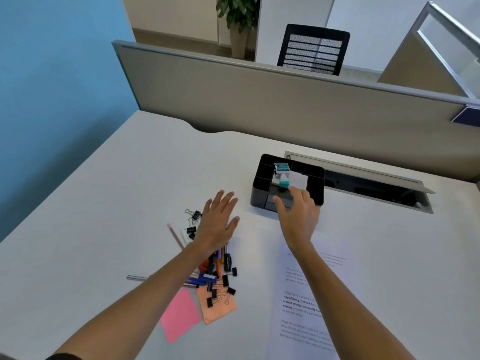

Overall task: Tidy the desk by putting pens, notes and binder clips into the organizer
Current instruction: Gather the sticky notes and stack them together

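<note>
A: Hands? Organizer?
B: Left hand (217, 222) flat, fingers spread, holding nothing, over the pens (207, 271) and binder clips (220, 292). Right hand (298, 211) touches the organizer (259, 188) front; grip unclear.
A: Surroundings?
B: Pink note (179, 315), orange note (218, 307) near; printed sheet (306, 302) under right forearm.

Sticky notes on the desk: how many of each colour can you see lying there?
pink sticky note: 1
orange sticky note: 1
Total: 2
</note>
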